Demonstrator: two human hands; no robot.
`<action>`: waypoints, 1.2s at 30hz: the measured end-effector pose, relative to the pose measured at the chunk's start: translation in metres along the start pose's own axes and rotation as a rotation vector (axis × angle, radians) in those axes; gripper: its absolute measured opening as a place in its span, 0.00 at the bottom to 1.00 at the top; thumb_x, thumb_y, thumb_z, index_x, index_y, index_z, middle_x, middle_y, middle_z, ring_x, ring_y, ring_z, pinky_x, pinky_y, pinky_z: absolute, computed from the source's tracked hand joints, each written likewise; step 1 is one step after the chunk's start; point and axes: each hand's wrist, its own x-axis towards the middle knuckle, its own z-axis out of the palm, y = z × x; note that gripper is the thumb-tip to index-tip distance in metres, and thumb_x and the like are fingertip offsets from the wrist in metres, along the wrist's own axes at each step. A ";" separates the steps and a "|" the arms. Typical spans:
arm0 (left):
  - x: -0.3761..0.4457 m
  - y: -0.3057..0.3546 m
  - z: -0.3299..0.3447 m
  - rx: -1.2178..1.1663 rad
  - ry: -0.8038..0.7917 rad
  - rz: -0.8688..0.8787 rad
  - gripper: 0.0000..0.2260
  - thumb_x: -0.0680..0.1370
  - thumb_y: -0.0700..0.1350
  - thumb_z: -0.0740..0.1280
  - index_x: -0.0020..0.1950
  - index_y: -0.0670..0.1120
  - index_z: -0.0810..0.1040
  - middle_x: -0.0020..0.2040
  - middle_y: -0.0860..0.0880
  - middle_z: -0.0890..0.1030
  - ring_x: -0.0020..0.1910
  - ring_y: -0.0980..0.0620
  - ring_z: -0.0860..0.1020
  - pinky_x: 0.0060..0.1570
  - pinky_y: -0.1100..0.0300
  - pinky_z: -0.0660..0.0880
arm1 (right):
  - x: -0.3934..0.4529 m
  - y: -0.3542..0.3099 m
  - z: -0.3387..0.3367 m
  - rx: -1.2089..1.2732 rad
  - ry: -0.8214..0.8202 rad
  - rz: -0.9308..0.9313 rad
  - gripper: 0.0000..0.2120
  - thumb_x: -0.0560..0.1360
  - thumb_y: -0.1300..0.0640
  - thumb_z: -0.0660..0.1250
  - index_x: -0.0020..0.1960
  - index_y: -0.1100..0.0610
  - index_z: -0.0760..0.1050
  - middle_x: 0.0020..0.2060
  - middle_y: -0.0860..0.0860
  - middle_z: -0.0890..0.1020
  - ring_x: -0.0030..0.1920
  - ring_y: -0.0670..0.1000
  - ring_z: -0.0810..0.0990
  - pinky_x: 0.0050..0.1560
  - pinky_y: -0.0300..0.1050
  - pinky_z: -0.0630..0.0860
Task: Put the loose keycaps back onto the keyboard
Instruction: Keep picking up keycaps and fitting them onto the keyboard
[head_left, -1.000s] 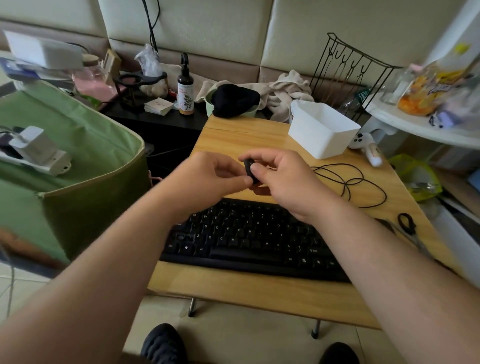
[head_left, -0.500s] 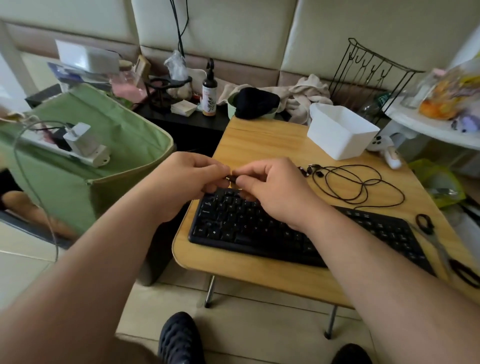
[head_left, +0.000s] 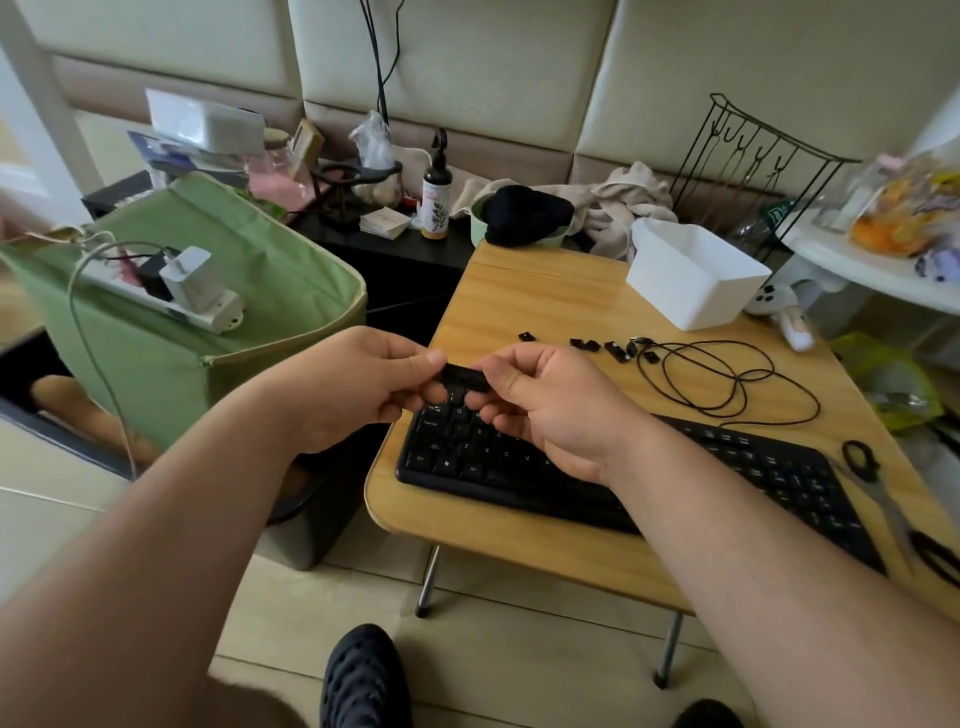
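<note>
Hands (head_left: 363, 379) now pinch long keycap (head_left: 465, 376) w/ loose keycaps (head_left: 587, 344) visible.

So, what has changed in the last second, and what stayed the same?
Both hands, left and right, still pinch the long black keycap between them, but it now shows stretched out more widely above the keyboard. The view swung left, bringing the loose keycaps on the table into sight. The white box stays put.

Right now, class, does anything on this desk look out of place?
Yes: small black keycaps lie loose on the table behind the keyboard, off their switches. Both hands pinch a long keycap above it.
</note>
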 end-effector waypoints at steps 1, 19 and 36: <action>-0.001 -0.001 -0.002 -0.001 -0.009 -0.003 0.10 0.80 0.49 0.70 0.50 0.43 0.85 0.42 0.48 0.85 0.39 0.55 0.77 0.53 0.52 0.72 | 0.000 0.000 0.000 -0.025 -0.003 -0.007 0.07 0.82 0.58 0.67 0.52 0.59 0.82 0.40 0.55 0.86 0.39 0.48 0.82 0.42 0.39 0.80; -0.001 -0.014 -0.021 0.239 -0.073 -0.075 0.04 0.78 0.41 0.74 0.50 0.48 0.89 0.44 0.46 0.87 0.40 0.55 0.80 0.44 0.60 0.76 | 0.000 0.013 0.014 -0.932 0.084 -0.249 0.04 0.78 0.51 0.74 0.52 0.47 0.86 0.45 0.42 0.84 0.46 0.40 0.80 0.47 0.36 0.75; -0.003 -0.018 -0.011 0.523 0.033 -0.010 0.01 0.75 0.47 0.78 0.44 0.53 0.88 0.37 0.54 0.86 0.32 0.62 0.80 0.39 0.62 0.76 | -0.003 0.035 0.034 -1.143 0.099 -0.448 0.05 0.79 0.54 0.72 0.50 0.54 0.85 0.47 0.49 0.78 0.50 0.52 0.77 0.51 0.48 0.76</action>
